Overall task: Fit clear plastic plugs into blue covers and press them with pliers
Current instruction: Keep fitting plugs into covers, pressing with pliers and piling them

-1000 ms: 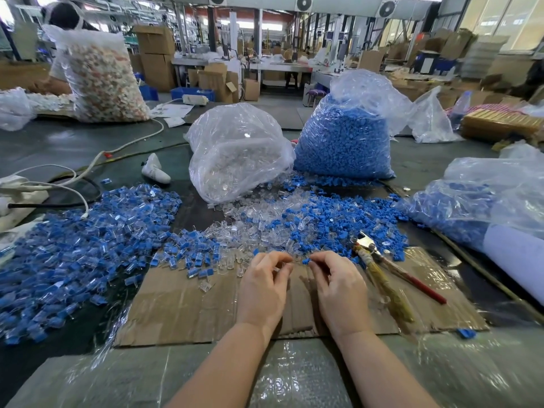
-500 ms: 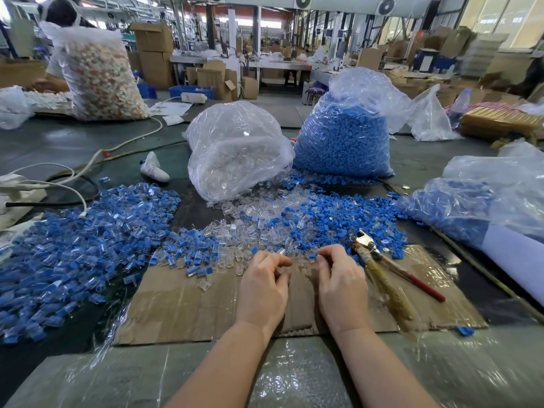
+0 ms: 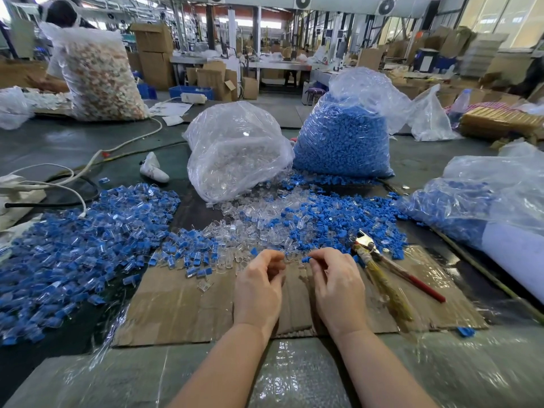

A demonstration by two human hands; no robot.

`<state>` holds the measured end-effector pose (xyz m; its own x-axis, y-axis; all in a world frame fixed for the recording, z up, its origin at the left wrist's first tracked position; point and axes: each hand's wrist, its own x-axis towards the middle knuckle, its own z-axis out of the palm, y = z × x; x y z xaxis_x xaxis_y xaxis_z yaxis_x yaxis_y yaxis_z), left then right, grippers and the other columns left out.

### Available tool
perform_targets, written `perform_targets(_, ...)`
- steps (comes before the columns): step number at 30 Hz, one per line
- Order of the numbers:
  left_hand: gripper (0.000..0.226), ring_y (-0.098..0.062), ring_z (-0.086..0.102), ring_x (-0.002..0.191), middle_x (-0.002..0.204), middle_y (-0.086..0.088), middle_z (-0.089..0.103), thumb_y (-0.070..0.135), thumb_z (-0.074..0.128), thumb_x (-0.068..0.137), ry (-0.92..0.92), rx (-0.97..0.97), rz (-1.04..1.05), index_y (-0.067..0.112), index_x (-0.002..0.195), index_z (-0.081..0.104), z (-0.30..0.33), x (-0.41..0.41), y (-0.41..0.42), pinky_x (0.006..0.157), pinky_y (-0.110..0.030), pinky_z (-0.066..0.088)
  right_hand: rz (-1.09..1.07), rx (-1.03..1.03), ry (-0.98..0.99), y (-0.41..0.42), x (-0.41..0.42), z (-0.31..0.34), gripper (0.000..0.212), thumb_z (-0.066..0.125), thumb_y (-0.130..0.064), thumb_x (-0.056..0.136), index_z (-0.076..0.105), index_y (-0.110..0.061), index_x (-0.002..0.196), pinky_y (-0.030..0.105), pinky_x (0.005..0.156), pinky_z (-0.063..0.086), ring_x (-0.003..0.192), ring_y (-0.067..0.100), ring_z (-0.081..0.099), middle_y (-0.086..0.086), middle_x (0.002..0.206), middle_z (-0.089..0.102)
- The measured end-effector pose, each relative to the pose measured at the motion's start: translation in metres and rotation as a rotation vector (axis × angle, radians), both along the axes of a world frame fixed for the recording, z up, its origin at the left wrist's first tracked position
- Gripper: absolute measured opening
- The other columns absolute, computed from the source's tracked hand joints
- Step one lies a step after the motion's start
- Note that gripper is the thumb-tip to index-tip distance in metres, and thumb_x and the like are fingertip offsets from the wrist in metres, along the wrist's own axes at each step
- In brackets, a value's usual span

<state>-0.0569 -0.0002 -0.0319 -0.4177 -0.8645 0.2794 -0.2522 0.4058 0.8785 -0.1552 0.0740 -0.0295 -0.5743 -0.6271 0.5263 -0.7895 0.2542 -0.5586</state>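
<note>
My right hand pinches a small blue cover at its fingertips, just above the cardboard sheet. My left hand is beside it with curled fingers at a clear plug; the grip on the plug is hard to make out. Loose clear plugs and blue covers lie mixed just beyond my fingers. The pliers, with yellow and red handles, rest on the cardboard to the right of my right hand.
A large heap of fitted blue-and-clear pieces fills the left. A bag of clear plugs and a bag of blue covers stand behind. Another plastic bag lies right. Cables run at left.
Both hands have lifted slightly and their fingertips have drawn a little apart; the right hand now shows a blue cover at its fingertips.
</note>
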Motion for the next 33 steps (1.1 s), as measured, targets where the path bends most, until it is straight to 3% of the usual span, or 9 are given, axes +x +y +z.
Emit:
perform_targets(7, 0.024, 0.005, 0.059, 0.078, 0.080, 0.018, 0.062, 0.003, 0.068, 0.080, 0.060, 0.009, 0.010, 0.024, 0.091, 0.067, 0.003, 0.002, 0.000, 0.070, -0.002, 0.043, 0.012, -0.019, 0.000, 0.000, 0.000, -0.001, 0.007, 0.062, -0.010, 0.087, 0.067, -0.013, 0.092, 0.028, 0.073, 0.043, 0.083, 0.018, 0.055, -0.002, 0.086, 0.065)
perform_targets(12, 0.018, 0.006, 0.053, 0.079, 0.083, 0.019, 0.055, 0.010, 0.066, 0.084, 0.019, -0.069, 0.023, 0.022, 0.097, 0.070, 0.002, 0.002, -0.004, 0.071, 0.001, 0.036, 0.021, -0.030, -0.010, 0.001, 0.000, -0.001, 0.007, 0.063, -0.010, 0.087, 0.067, -0.013, 0.092, 0.025, 0.073, 0.043, 0.083, 0.017, 0.056, -0.002, 0.086, 0.066)
perform_targets(15, 0.018, 0.005, 0.053, 0.077, 0.084, 0.016, 0.056, 0.011, 0.065, 0.085, 0.039, 0.001, 0.018, 0.025, 0.095, 0.070, 0.001, 0.001, -0.007, 0.069, 0.001, 0.036, 0.034, -0.037, -0.018, 0.001, 0.000, -0.001, 0.007, 0.063, -0.011, 0.088, 0.067, -0.014, 0.092, 0.025, 0.073, 0.044, 0.082, 0.015, 0.057, -0.004, 0.086, 0.066)
perform_targets(20, 0.021, -0.003, 0.062, 0.081, 0.085, 0.011, 0.068, 0.013, 0.067, 0.083, 0.086, 0.148, -0.036, 0.034, 0.085, 0.066, 0.000, 0.000, -0.008, 0.075, -0.015, 0.048, 0.086, -0.054, -0.051, 0.002, 0.002, 0.001, 0.002, 0.065, -0.015, 0.087, 0.066, -0.015, 0.086, 0.029, 0.072, 0.047, 0.080, 0.015, 0.058, -0.005, 0.081, 0.065)
perform_targets(27, 0.025, -0.004, 0.063, 0.069, 0.075, 0.005, 0.067, 0.005, 0.067, 0.082, 0.143, 0.236, -0.066, 0.030, 0.078, 0.062, 0.002, 0.001, -0.006, 0.064, -0.016, 0.052, 0.103, 0.008, 0.002, 0.002, 0.006, 0.003, 0.008, 0.067, -0.019, 0.085, 0.064, -0.015, 0.078, 0.030, 0.070, 0.043, 0.077, 0.016, 0.054, -0.005, 0.076, 0.063)
perform_targets(31, 0.024, 0.002, 0.060, 0.060, 0.070, 0.002, 0.065, 0.000, 0.067, 0.081, 0.174, 0.277, -0.101, 0.023, 0.075, 0.063, 0.005, 0.002, -0.005, 0.055, -0.009, 0.047, 0.065, 0.018, 0.139, 0.001, 0.011, 0.006, 0.020, 0.077, -0.015, 0.075, 0.059, -0.015, 0.065, 0.029, 0.061, 0.039, 0.063, 0.019, 0.053, -0.005, 0.062, 0.058)
perform_targets(33, 0.022, -0.003, 0.062, 0.063, 0.071, 0.000, 0.066, 0.001, 0.066, 0.082, 0.174, 0.293, -0.113, 0.022, 0.075, 0.064, 0.007, 0.003, -0.005, 0.056, -0.011, 0.047, 0.066, 0.013, 0.169, 0.001, 0.011, 0.006, 0.021, 0.078, -0.014, 0.073, 0.059, -0.015, 0.064, 0.030, 0.060, 0.039, 0.060, 0.020, 0.054, -0.004, 0.060, 0.057)
